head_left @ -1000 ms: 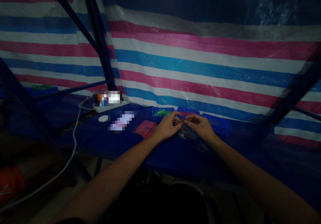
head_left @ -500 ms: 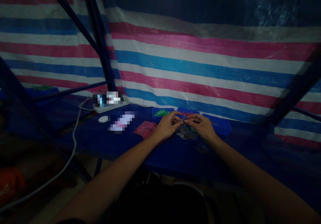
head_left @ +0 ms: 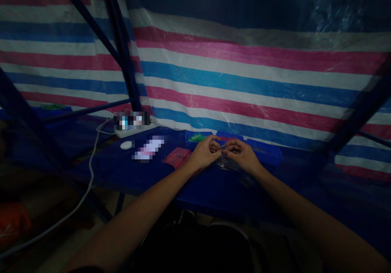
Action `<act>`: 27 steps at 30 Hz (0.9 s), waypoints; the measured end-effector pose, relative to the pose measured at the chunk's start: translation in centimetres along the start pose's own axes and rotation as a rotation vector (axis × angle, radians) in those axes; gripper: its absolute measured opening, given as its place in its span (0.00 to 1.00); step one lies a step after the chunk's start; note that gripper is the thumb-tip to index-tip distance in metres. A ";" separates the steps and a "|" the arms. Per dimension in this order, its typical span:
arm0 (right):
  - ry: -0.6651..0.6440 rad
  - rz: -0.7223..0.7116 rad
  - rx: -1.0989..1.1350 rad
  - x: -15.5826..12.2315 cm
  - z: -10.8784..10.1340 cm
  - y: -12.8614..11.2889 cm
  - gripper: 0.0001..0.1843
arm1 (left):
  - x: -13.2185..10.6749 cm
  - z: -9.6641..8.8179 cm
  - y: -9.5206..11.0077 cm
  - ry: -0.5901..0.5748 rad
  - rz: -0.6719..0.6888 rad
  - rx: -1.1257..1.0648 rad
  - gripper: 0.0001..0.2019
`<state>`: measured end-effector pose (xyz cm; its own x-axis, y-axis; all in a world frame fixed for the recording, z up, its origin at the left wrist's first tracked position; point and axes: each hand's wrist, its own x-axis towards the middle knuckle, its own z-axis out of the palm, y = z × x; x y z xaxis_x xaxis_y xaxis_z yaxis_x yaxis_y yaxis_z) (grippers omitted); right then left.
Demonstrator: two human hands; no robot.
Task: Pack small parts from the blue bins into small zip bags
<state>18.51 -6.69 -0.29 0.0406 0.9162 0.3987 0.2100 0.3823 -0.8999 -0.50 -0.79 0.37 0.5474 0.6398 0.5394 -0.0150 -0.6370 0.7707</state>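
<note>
A thin metallic sliver [head_left: 225, 146] is pinched between the fingers [head_left: 215, 140] of the left hand [head_left: 204, 153] and right hand [head_left: 242, 155], above a clear plastic bag [head_left: 227, 164].

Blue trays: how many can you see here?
4. The green-filled tray, red-filled tray and end tray stand in a row behind the left hand and right hand; a fourth tray sits far left. Darkness may hide more.

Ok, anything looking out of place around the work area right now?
One thing: the white cable by the power strip runs loose past the edge of the blue table and trails down toward the floor, untidy and unsecured.
</note>
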 end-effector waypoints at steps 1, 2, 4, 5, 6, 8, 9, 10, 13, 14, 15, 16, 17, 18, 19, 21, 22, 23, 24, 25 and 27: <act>-0.002 0.000 -0.006 0.0 0.1 -0.1 0.21 | 0.0 0.0 0.0 0.005 -0.001 0.014 0.21; -0.002 -0.003 -0.013 -0.1 0.2 -0.1 0.20 | -0.1 0.0 0.1 0.009 -0.004 0.027 0.21; -0.002 -0.011 -0.025 -0.1 0.3 -0.2 0.19 | -0.2 0.0 0.2 0.011 -0.011 0.046 0.21; -0.001 -0.016 -0.029 -0.1 0.3 -0.2 0.19 | -0.2 0.0 0.3 0.008 -0.013 0.050 0.22; 0.001 -0.018 -0.029 -0.1 0.3 -0.1 0.20 | -0.3 0.0 0.3 0.003 -0.015 0.050 0.22; 0.006 -0.016 -0.026 -0.1 0.3 0.0 0.21 | -0.3 0.0 0.4 -0.020 -0.021 0.040 0.24; 0.011 -0.015 -0.023 -0.1 0.2 0.0 0.21 | -0.3 0.0 0.4 -0.033 -0.026 0.029 0.24; 0.017 -0.014 -0.021 -0.1 0.1 0.0 0.21 | -0.3 -0.1 0.5 -0.041 -0.031 0.012 0.25; 0.041 -0.005 -0.004 0.0 0.0 0.1 0.22 | -0.1 -0.1 0.4 -0.033 -0.040 -0.044 0.23; 0.049 -0.003 0.005 0.0 -0.1 0.1 0.22 | 0.0 -0.1 0.3 -0.024 -0.045 -0.063 0.23; 0.052 0.000 0.012 0.0 -0.1 0.1 0.22 | 0.1 -0.1 0.3 -0.014 -0.051 -0.081 0.22; 0.055 0.002 0.018 0.0 -0.1 0.1 0.22 | 0.1 -0.1 0.2 -0.005 -0.060 -0.099 0.22; 0.056 0.001 0.022 0.0 -0.1 0.1 0.22 | 0.2 -0.1 0.2 0.001 -0.069 -0.115 0.21; 0.054 0.000 0.021 0.0 -0.1 0.2 0.22 | 0.2 0.0 0.1 0.004 -0.075 -0.128 0.22; 0.051 -0.002 0.020 0.0 -0.1 0.2 0.22 | 0.2 0.0 0.1 0.005 -0.076 -0.135 0.22; 0.042 -0.004 0.021 0.0 0.0 0.3 0.22 | 0.1 0.0 0.1 0.005 -0.060 -0.139 0.22; 0.038 -0.003 0.022 0.0 0.0 0.3 0.22 | 0.1 0.0 0.1 0.005 -0.048 -0.141 0.22; 0.033 -0.003 0.020 0.0 0.0 0.3 0.22 | 0.1 0.0 0.1 0.005 -0.038 -0.143 0.22; 0.030 -0.005 0.015 0.0 0.1 0.2 0.21 | 0.1 0.0 0.1 0.004 -0.032 -0.145 0.22; 0.029 -0.010 0.005 0.0 0.1 0.1 0.20 | 0.1 0.0 0.0 -0.002 -0.030 -0.149 0.22; 0.029 -0.021 -0.020 -0.1 0.0 -0.1 0.19 | 0.2 -0.1 0.0 -0.022 -0.039 -0.150 0.21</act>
<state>18.46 -6.77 -0.23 0.0642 0.9039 0.4229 0.2308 0.3988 -0.8875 -0.47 -0.61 0.46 0.5680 0.6526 0.5015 -0.1167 -0.5394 0.8340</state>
